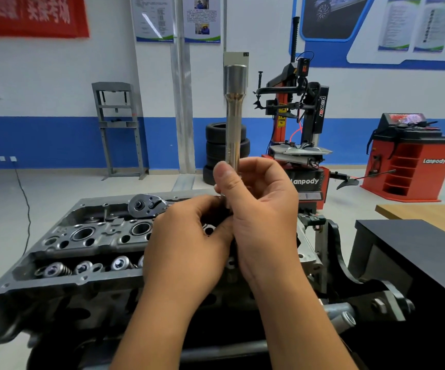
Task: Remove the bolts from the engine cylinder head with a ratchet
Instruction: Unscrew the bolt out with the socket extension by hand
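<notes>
Both forearms reach forward, hands meeting at chest height. The right hand (258, 209) has fingers and thumb curled tight, thumb upward. The left hand (186, 241) has its fingertips pinched against the right's underside.

Your left hand (189, 236) and right hand (261, 209) are bare right now, no gloves, rings or watch, forearms uncovered to the frame's bottom edge, nails trimmed short.

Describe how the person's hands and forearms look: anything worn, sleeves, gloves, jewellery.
Both hands are bare: no gloves on the left hand or the right hand. No rings, watch or wristband show. The forearms are uncovered as far as the frame's lower edge, with no sleeve in view. The nails look short and unpainted.
</notes>
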{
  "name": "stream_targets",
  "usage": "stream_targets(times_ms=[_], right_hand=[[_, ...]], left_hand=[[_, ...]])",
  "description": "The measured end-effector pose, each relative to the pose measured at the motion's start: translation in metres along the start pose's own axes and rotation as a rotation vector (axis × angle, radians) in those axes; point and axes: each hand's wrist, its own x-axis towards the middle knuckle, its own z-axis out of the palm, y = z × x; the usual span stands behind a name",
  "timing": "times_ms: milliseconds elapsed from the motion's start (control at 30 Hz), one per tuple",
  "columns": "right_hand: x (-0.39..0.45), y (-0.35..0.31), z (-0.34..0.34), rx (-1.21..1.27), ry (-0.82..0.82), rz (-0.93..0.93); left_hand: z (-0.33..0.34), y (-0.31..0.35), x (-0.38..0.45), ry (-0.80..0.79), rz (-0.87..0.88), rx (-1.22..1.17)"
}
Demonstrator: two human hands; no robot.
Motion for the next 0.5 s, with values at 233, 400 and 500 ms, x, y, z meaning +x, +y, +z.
stream_targets(times_ms=[233, 400, 500], right_hand=[[0.0011, -0.0007, 0.0002, 0.018, -0.055, 0.043], [-0.0006, -0.0030, 0.0025, 0.003, -0.061, 0.054], [-0.0009, -0.0035, 0.0009, 0.012, -0.050, 0.046]], left_hand=[[-0.0021, 0.0047, 0.0012, -0.079, -0.012, -0.001], [-0.0008, 0.0062, -0.0016, 0.009, -0.014, 0.057], [-0.0008, 0.0064, -0.0016, -0.013, 0.003, 0.052]])
